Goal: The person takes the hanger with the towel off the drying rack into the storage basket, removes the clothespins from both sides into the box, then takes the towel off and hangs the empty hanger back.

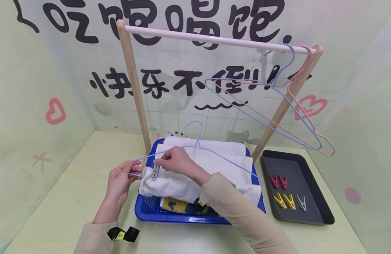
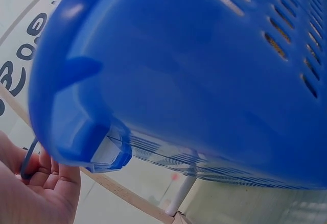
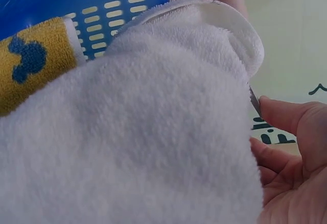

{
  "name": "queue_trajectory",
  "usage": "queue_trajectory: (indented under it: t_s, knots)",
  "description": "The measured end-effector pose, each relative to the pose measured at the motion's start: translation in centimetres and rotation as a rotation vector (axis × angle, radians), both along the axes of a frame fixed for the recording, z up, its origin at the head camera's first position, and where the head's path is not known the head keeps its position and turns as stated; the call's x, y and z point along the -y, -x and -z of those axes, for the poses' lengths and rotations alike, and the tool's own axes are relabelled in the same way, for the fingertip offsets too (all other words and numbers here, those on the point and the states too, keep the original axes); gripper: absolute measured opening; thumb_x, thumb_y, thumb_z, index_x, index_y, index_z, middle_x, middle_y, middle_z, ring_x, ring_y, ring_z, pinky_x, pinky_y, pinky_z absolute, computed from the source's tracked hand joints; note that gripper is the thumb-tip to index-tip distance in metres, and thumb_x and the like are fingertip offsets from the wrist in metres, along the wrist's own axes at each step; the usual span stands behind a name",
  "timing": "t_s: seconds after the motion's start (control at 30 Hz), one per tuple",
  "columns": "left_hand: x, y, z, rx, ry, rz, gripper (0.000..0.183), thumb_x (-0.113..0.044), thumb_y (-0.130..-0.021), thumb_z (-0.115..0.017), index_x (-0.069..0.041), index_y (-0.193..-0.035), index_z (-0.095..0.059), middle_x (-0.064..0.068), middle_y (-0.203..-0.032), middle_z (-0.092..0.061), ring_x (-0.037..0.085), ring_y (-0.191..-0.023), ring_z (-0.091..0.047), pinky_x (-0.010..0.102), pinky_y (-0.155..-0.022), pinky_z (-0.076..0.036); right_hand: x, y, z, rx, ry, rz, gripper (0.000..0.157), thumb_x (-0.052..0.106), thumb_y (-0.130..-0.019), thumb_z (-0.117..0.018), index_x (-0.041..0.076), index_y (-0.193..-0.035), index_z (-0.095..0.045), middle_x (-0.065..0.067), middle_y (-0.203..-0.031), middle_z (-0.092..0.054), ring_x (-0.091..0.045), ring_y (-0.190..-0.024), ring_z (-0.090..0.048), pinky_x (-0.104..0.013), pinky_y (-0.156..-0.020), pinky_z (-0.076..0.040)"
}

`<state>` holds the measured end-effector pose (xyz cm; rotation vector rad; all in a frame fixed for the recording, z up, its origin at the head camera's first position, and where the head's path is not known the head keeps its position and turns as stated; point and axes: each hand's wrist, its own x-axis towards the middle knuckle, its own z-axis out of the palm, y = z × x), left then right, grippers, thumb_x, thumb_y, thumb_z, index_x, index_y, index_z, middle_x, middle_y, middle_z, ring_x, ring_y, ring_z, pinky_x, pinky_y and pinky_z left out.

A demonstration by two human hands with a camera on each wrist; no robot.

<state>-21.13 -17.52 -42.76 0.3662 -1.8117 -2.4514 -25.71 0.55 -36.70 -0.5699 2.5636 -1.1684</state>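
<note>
My left hand grips the left end of a light blue hanger, whose hook points up. Draped at that end is a white towel, its corner folded by the hanger's lower bar. With thumb and fingers my right hand pinches a grey clothespin at the towel's left edge. In the right wrist view the towel covers most of the clothespin. The left wrist view shows the fingers beside the basket's corner, around a thin hanger bar.
A blue basket below holds more white towels and a yellow patterned towel. Behind stands a wooden rack with a white rail, a blue hanger and a pink hanger. A dark tray at right holds red, yellow and grey clothespins.
</note>
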Motion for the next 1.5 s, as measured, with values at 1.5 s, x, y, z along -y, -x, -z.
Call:
queue_trajectory:
  t_s: [1.5]
  knots:
    - [-0.2,0.3,-0.1,0.023,-0.011,-0.018,0.038,-0.021,-0.101,-0.041,-0.019,-0.074,-0.068,-0.003,-0.064,-0.064,0.007,-0.058,-0.059,0.017,-0.058,-0.052,-11.6,-0.7,-0.8,-0.113,0.329,0.258,0.018,0.017,-0.082,-0.073,0.0,-0.086,-0.068,-0.006,-0.074,-0.066,-0.014,-0.062,-0.057,-0.025,-0.057,-0.049]
